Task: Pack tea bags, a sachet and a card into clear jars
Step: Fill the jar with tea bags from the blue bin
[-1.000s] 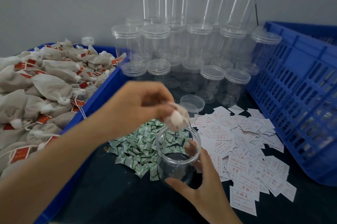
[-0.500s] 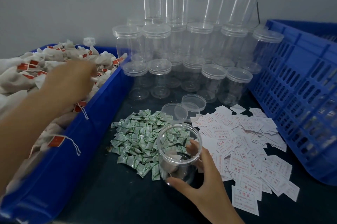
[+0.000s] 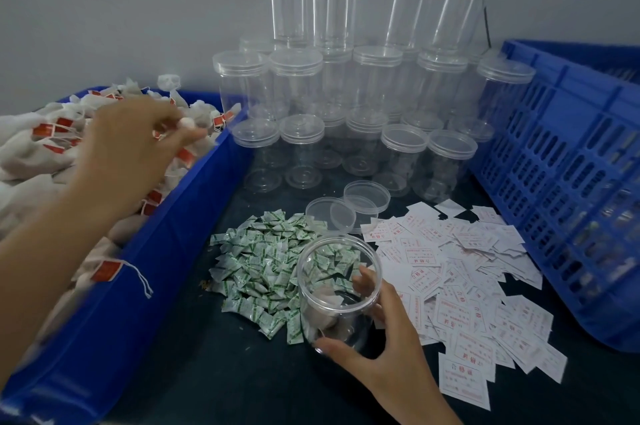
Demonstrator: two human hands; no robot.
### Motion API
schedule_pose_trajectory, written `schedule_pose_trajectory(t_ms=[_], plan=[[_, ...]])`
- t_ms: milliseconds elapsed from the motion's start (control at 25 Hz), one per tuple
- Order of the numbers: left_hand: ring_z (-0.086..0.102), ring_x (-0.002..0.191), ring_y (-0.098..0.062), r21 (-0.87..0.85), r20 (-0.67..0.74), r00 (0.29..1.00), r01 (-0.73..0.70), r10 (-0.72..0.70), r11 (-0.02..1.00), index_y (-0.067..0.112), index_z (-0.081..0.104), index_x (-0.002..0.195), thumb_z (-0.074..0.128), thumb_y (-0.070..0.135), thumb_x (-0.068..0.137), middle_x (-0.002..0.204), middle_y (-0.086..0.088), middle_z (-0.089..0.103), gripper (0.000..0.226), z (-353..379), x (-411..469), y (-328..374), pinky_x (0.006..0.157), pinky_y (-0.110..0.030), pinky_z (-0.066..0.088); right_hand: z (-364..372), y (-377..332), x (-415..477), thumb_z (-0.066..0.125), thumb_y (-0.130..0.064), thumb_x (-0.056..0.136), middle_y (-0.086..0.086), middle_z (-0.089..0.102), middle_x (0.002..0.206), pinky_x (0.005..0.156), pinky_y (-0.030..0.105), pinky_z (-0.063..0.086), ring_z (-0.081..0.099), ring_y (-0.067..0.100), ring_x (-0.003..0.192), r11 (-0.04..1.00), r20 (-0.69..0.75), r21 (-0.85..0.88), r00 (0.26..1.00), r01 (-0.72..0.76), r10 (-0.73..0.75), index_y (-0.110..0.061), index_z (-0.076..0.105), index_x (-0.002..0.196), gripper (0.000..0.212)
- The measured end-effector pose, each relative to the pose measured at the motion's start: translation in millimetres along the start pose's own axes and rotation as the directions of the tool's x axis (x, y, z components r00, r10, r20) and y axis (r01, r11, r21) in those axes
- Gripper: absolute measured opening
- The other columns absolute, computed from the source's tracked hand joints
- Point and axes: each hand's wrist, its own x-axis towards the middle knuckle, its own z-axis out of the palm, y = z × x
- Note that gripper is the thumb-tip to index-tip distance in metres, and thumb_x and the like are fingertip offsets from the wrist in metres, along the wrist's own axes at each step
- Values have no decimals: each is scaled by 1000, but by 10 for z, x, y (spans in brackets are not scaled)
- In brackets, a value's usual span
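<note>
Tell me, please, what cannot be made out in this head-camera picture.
Head view, motion blur: whether the left hand grips anything in the tea bag bin.
Head view, glare and sachets behind: how many tea bags the open jar in the right hand holds.
Head view, too small: the print on the cards.
Head view, lattice wall and frame edge: what the blue crate holds.

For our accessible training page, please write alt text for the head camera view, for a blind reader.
A person's right hand holds an open clear jar while the left hand pinches a tea bag over a blue bin. Green sachets, white cards and lidded jars sit nearby.
</note>
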Motion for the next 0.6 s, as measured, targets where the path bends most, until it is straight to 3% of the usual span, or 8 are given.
schedule_pose_trajectory(t_ms=[40, 120, 200, 240, 360, 440, 520, 600], plan=[[62, 72, -17, -165, 4, 1000, 10, -10, 986, 12, 71, 89, 66, 31, 86, 77, -2, 67, 20, -44, -26, 170, 71, -27, 49, 2, -1, 1, 87, -63, 62, -27, 52, 134, 93, 1, 38, 52, -5, 124, 1000, -1, -1, 1000, -3, 3, -59, 37, 138, 90], [66, 72, -11, -474, 158, 987, 61, 17, 879, 18, 71, 86, 72, 26, 79, 71, 5, 69, 11, -109, -111, 514, 67, -13, 51, 4, 6, -7, 87, -62, 62, -28, 52, 135, 93, 1, 38, 52, -5, 125, 1000, -1, 5, 1000, -8, 8, -59, 37, 139, 92], [70, 74, -9, -674, 362, 923, 165, 128, 720, 17, 71, 86, 73, 24, 72, 78, 3, 73, 16, -121, -258, 833, 71, -15, 56, 2, 14, -15, 88, -62, 62, -27, 52, 135, 93, 2, 39, 52, -4, 125, 1000, 1, 7, 1000, -11, 11, -57, 37, 139, 93], [71, 75, -10, -702, 430, 880, 186, 201, 687, 16, 71, 89, 73, 22, 72, 82, 3, 73, 18, -96, -335, 947, 72, -20, 57, 1, 16, -18, 88, -63, 61, -26, 53, 135, 92, 2, 40, 53, -3, 125, 1000, 2, 9, 1000, -14, 14, -56, 38, 140, 93], [69, 83, -6, -656, 492, 792, 65, 360, 752, 19, 68, 98, 71, 27, 77, 89, 8, 71, 22, 10, -511, 1130, 76, -23, 57, 4, 18, -15, 88, -62, 62, -20, 57, 132, 90, 5, 43, 58, 2, 121, 1000, 9, 12, 1000, -19, 19, -50, 42, 138, 90], [66, 85, 0, -645, 442, 830, 30, 340, 764, 23, 67, 99, 69, 34, 76, 89, 12, 70, 25, 41, -466, 1036, 78, -16, 54, 5, 11, -11, 88, -61, 61, -23, 56, 131, 88, 4, 44, 57, -1, 119, 1000, 3, 16, 1000, -19, 19, -55, 41, 137, 89], [65, 83, 1, -573, 324, 911, -26, 255, 819, 23, 67, 95, 67, 27, 81, 87, 13, 69, 15, 54, -312, 792, 77, -12, 52, 3, 6, -9, 88, -61, 61, -28, 54, 131, 88, 3, 43, 56, -4, 119, 1000, -6, 16, 1000, -12, 12, -61, 39, 135, 89], [62, 85, -9, -261, 208, 969, -74, 131, 962, 19, 66, 98, 64, 15, 87, 95, 4, 69, 12, 78, -127, 401, 80, -21, 50, 7, 2, -10, 88, -61, 61, -29, 52, 132, 89, 3, 42, 54, -5, 120, 1000, -7, 6, 1000, -11, 11, -62, 37, 135, 89]])
